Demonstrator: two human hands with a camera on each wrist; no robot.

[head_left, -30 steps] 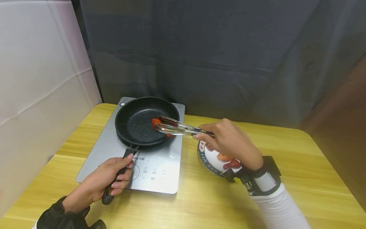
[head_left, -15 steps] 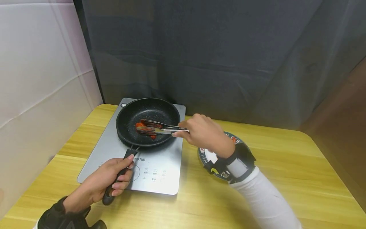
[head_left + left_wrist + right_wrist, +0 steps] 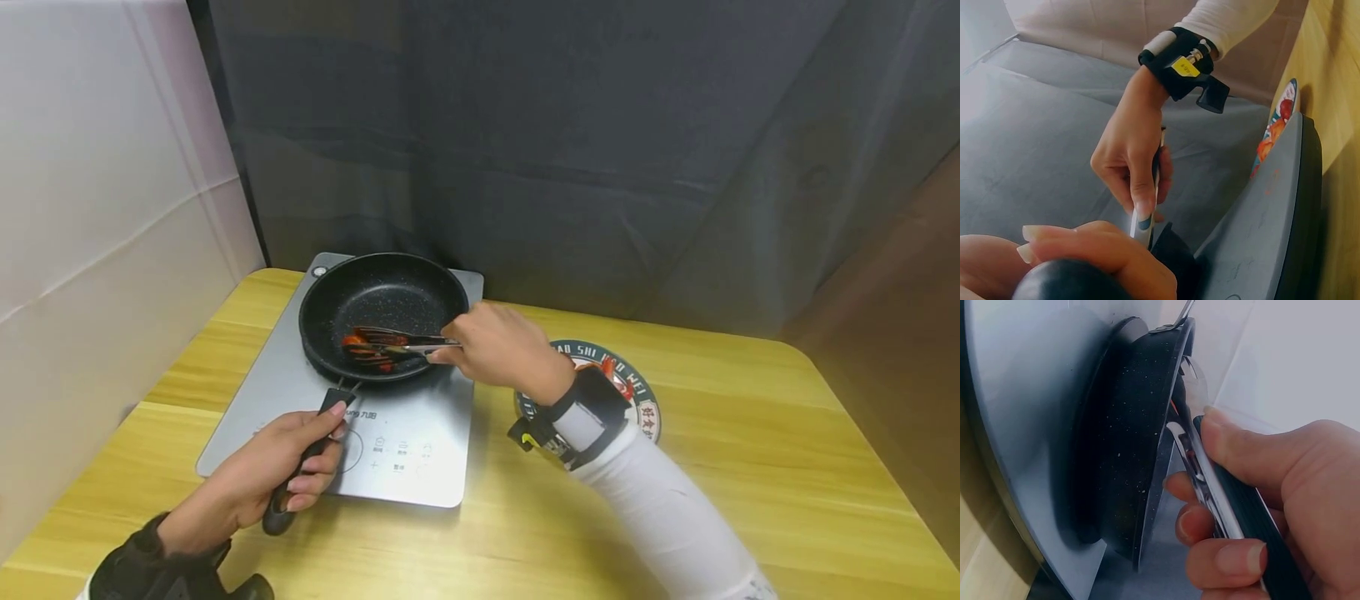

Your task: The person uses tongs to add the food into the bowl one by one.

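My left hand [image 3: 281,467] grips the black handle [image 3: 277,522] of a frying pan [image 3: 386,292], which sits on a silver induction cooker [image 3: 442,483]. With my right hand [image 3: 506,350] I hold metal tongs [image 3: 1219,494] with dark grips, fingers and thumb curled round them. The tips of the tongs are low inside the pan, around a red-orange piece of food [image 3: 352,341]. Another red bit [image 3: 386,367] shows just below the tips. Whether the tongs still pinch the food cannot be told. In the right wrist view the pan's wall hides most of the tips.
A plate [image 3: 648,408] with a green lettered rim stands right of the cooker, bearing red food [image 3: 609,368]; my right wrist partly covers it. A dark curtain [image 3: 562,167] hangs behind the wooden table [image 3: 750,467]. A white wall [image 3: 112,208] borders the left.
My right hand has moved left, bringing the tongs and red food from the pan's right edge down into its lower left part. My left hand stays on the handle. More of the plate's right side shows.
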